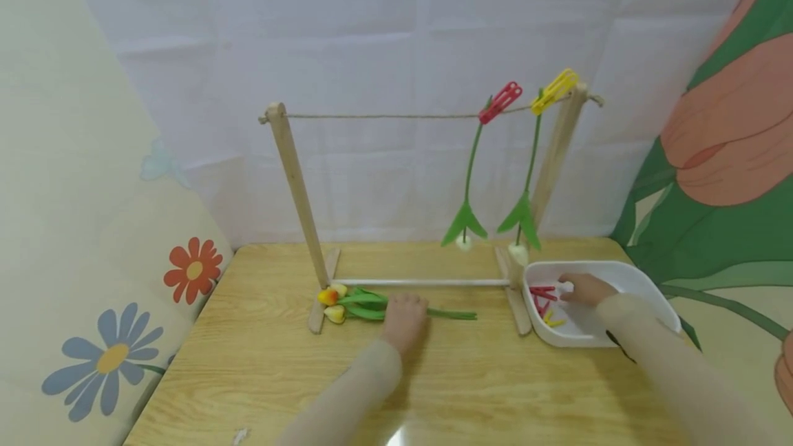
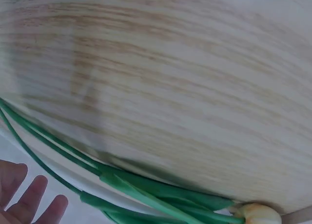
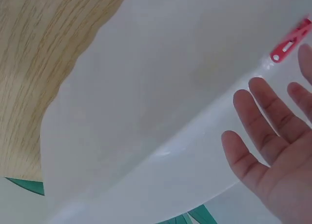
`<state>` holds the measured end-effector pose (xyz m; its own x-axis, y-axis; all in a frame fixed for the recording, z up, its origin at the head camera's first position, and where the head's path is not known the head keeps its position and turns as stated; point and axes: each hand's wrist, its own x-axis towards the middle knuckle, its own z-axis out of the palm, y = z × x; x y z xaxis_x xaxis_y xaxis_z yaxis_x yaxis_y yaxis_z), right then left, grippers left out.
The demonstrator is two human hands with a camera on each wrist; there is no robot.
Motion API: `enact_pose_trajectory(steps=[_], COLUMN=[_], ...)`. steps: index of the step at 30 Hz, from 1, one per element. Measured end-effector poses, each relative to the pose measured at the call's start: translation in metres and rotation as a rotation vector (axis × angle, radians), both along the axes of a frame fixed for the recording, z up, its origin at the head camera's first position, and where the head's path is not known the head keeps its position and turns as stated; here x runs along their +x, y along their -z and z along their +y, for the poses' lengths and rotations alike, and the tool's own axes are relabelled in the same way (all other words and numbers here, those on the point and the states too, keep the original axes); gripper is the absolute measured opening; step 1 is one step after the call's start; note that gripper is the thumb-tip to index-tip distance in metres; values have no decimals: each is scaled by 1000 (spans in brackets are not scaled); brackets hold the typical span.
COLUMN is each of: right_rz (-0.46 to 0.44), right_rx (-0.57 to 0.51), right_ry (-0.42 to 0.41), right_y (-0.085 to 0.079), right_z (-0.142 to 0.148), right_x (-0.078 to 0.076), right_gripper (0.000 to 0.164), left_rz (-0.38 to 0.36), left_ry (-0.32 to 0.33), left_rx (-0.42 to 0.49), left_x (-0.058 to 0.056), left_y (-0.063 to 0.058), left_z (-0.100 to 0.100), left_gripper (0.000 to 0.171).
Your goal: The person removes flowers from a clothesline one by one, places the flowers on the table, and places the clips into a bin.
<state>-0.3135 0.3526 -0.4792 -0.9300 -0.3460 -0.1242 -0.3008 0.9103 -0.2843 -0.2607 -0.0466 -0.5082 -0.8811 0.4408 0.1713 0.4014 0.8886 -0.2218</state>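
Several artificial tulips (image 1: 361, 305) with yellow and orange heads lie on the table, stems pointing right. My left hand (image 1: 405, 322) is over their stems in the head view; its fingertips (image 2: 59, 203) show loosely spread beside the green stems (image 2: 51, 148) in the left wrist view. Inside the white tray (image 1: 644, 288), my right hand (image 1: 585, 289) reaches toward red clothespins (image 1: 542, 292) and yellow clothespins (image 1: 551, 321). Its fingers are loosely extended in the right wrist view, near a red clothespin (image 3: 291, 40), and nothing shows in the palm.
A wooden rack with a left post (image 1: 297, 191) and a right post (image 1: 560, 150) carries a rope (image 1: 378, 116). Two white tulips hang from it head down, by a red peg (image 1: 500, 102) and a yellow peg (image 1: 554, 91). A white rod (image 1: 421, 283) joins the rack's feet.
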Motion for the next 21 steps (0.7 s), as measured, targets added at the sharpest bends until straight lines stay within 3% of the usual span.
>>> enact_pose_trajectory(steps=[5, 11, 18, 21], right_rz=[-42, -27, 48, 86], right_rx=[-33, -97, -142, -137], right_ry=[44, 118, 82, 67], right_y=[-19, -34, -46, -51], right_z=[-1, 7, 5, 3], right_x=[7, 19, 36, 43], right_gripper=[42, 43, 36, 32], left_rz=[-22, -31, 85, 97], left_ry=[18, 50, 99, 118], left_rx=[139, 218, 237, 265], left_x=[1, 12, 25, 26], left_y=[-5, -10, -9, -10], left_z=[-12, -20, -26, -28], left_gripper=[32, 37, 34, 32])
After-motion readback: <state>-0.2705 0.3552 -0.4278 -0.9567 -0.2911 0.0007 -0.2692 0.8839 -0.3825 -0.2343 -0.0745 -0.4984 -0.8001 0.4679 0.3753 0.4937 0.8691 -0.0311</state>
